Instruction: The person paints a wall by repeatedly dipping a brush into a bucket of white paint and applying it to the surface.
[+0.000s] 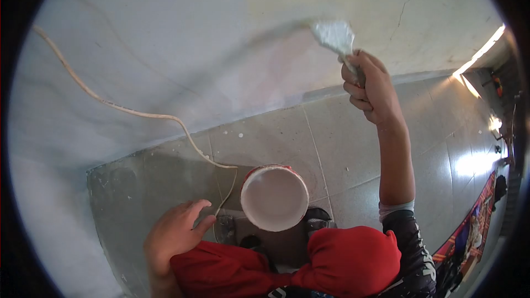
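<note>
So the brush (pixel 334 35) is up at the wall (pixel 182 16), bristles tipped up and left, its shadow streaking off leftward. Can't quite tell if they're touching the wall. Our right hand (pixel 371 83) has a narrow grip, fingers wrapped around the handle. The bucket (pixel 244 190) sits lower down on the tiled floor (pixel 364 152), just in front of our feet, pale inside with some red around the rim. Our left hand (pixel 179 230) is left of it by our red shorts (pixel 353 256), grip fairly wide, thumb apart from the fingers. A cord (pixel 138 112) snakes down between wall and bucket.
</note>
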### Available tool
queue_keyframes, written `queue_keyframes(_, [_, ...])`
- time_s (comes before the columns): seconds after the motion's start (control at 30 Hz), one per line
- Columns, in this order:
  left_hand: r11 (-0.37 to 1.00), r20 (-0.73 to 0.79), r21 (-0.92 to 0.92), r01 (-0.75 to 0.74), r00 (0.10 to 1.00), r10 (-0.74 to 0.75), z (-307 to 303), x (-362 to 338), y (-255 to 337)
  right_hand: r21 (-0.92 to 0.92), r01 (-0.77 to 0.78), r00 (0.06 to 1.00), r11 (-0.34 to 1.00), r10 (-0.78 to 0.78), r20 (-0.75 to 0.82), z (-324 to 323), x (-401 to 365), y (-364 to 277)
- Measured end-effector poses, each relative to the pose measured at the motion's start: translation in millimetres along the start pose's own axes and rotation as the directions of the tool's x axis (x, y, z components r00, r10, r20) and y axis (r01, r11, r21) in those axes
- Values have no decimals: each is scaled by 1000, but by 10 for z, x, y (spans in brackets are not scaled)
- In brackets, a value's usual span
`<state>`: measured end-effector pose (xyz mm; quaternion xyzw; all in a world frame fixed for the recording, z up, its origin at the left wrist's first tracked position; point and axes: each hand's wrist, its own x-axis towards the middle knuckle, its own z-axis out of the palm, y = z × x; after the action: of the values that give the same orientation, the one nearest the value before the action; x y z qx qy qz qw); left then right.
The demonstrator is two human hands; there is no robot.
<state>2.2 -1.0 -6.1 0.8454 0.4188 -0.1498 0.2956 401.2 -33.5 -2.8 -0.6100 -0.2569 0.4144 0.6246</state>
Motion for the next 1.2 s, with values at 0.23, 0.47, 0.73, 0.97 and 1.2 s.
queue_keyframes(0.23, [999, 38, -26, 38, 999, -37, -53, 71, 58, 200, 59, 996, 978, -71, 57, -19, 331, 686])
queue_keyframes(0.47, [1000, -29, -15, 13, 999, -14, 49, 34, -33, 79, -519, 855, 851, 518, 26, -551, 544, 2395])
queue_keyframes(0.73, [996, -69, 16, -84, 994, 85, 21, -170, 27, -766, 68, 890, 639, 309, 336, 43, -53, 495])
queue_keyframes(0.97, [984, -147, 11, -180, 973, 180, -2, -345, 28, -754, 601, 549, 266, 548, 631, 889, -587, 205])
queue_keyframes(1.2, [982, -141, -3, -187, 973, 185, 4, -420, -61, -550, 825, 385, 129, 584, 715, 913, -953, 1617])
